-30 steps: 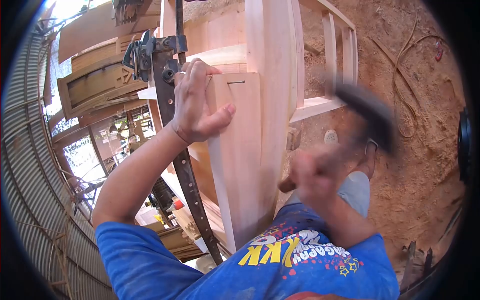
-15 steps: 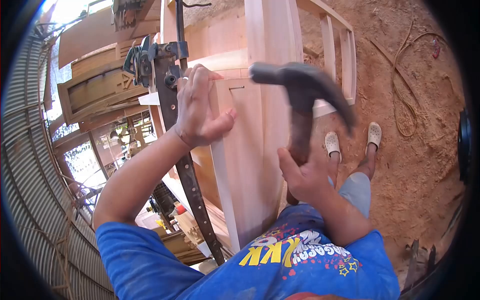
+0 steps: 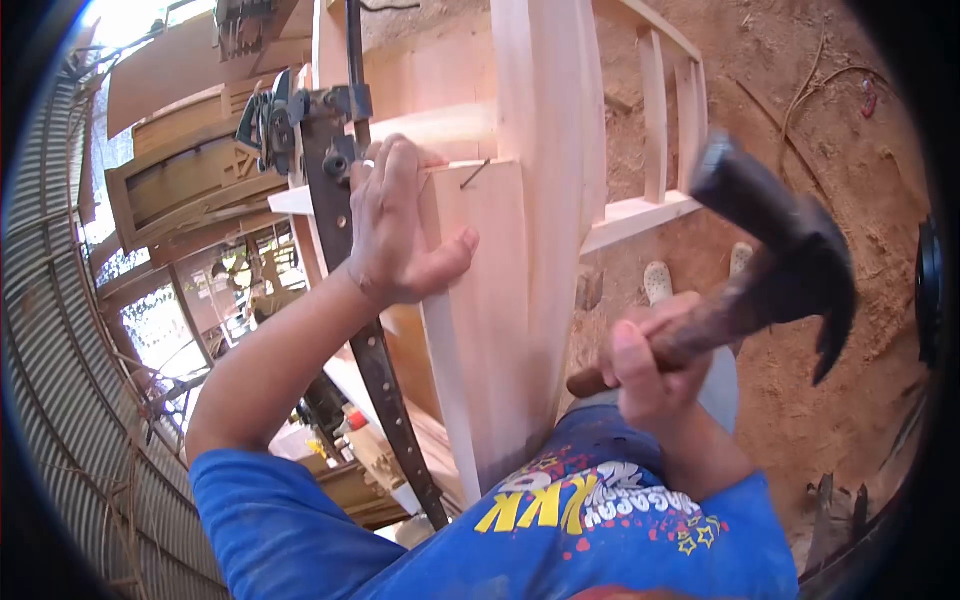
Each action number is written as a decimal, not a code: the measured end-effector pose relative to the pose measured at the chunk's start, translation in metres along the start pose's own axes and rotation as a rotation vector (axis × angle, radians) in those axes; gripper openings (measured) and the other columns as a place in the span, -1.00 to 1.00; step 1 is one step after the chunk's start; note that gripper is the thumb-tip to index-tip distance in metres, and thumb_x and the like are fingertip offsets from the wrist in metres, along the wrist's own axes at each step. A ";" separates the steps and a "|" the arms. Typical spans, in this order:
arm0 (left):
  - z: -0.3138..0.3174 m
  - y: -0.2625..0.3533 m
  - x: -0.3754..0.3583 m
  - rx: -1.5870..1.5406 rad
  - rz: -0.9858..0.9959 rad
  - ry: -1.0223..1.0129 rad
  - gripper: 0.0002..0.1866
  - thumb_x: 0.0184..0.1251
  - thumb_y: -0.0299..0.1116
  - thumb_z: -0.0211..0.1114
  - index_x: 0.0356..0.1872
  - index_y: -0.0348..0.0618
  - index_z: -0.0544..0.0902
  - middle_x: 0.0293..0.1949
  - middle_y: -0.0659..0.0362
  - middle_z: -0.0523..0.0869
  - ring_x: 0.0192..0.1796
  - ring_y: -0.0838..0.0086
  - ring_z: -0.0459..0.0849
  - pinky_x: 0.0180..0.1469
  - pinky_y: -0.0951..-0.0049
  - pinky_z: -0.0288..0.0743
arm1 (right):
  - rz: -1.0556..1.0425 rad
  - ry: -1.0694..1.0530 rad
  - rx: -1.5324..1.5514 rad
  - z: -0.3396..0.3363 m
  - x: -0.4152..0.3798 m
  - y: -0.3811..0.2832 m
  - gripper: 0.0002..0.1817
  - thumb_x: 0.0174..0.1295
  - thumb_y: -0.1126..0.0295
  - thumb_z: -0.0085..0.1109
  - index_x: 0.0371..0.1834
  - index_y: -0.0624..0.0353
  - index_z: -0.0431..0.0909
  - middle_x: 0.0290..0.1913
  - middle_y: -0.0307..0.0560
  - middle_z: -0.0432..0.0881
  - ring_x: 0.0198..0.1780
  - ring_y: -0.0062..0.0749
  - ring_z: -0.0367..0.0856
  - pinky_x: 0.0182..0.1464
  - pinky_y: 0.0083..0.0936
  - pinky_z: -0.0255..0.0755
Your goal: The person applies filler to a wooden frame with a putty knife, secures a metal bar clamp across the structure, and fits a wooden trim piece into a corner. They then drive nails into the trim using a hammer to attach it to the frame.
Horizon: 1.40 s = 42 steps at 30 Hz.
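Note:
In my right hand (image 3: 660,365) is a claw hammer (image 3: 770,265), gripped by its wooden handle. Its head is raised off to the right, apart from the wood, with the claw pointing down. My left hand (image 3: 405,230) grips the left edge of a pale wooden board (image 3: 485,270), its thumb lying over the board's face. A nail (image 3: 475,174) sticks out at a slant near the board's far end, just right of my left fingers. Beside that hand runs a dark metal bar clamp (image 3: 335,200) with holes along its bar.
A pale wooden frame (image 3: 655,120) stands beyond the board on the right. Stacked wooden panels (image 3: 175,195) lie at the left, near a corrugated metal wall (image 3: 60,300). On the dirt ground to the right lies a cord (image 3: 800,95). Another person's light clogs (image 3: 658,283) show behind my right hand.
My right hand has swung the hammer away from the nail, to the right, and turned its head. My left hand stays on the board.

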<state>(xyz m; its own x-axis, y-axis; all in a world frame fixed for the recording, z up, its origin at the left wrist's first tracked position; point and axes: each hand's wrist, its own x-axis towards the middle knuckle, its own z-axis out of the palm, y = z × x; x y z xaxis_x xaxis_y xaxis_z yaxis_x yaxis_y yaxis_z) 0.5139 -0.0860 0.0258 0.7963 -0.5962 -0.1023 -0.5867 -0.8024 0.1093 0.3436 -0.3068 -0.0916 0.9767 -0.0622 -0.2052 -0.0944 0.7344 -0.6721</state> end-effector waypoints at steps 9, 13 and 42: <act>-0.004 0.005 -0.001 -0.024 -0.072 -0.012 -0.38 -0.20 -0.07 0.41 -0.06 -0.19 0.51 -0.16 -0.03 0.52 -0.09 0.01 0.51 0.02 0.13 0.28 | 0.127 -0.268 -0.274 -0.092 0.075 -0.050 -0.49 0.36 0.00 0.46 -0.08 0.27 0.53 -0.54 -0.35 0.51 -0.56 -0.74 0.49 -0.52 -0.69 0.36; -0.002 0.004 -0.003 -0.034 -0.091 0.022 -0.37 -0.21 -0.05 0.42 -0.07 -0.17 0.51 -0.15 -0.03 0.53 -0.12 0.02 0.52 0.02 0.12 0.28 | 0.193 -0.199 -0.564 -0.069 0.143 -0.065 -0.44 0.32 0.02 0.49 0.03 0.29 0.50 -0.52 -0.36 0.47 -0.59 -0.70 0.50 -0.58 -0.63 0.39; -0.001 0.004 -0.006 -0.036 -0.142 0.097 -0.44 -0.20 -0.04 0.38 -0.19 -0.19 0.49 -0.18 -0.04 0.55 -0.04 0.00 0.55 0.13 0.07 0.32 | 0.832 -0.774 -0.317 -0.001 0.193 -0.065 -0.71 0.16 0.46 0.18 -0.04 0.25 0.60 -0.59 -0.30 0.45 -0.65 -0.66 0.34 -0.60 -0.61 0.20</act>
<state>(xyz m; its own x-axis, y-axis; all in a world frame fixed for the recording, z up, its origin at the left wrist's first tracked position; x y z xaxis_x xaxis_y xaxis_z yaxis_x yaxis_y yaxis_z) 0.5066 -0.0856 0.0274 0.8822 -0.4704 -0.0230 -0.4634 -0.8757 0.1359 0.5379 -0.3675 -0.0878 0.4383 0.8632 -0.2505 -0.6941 0.1480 -0.7045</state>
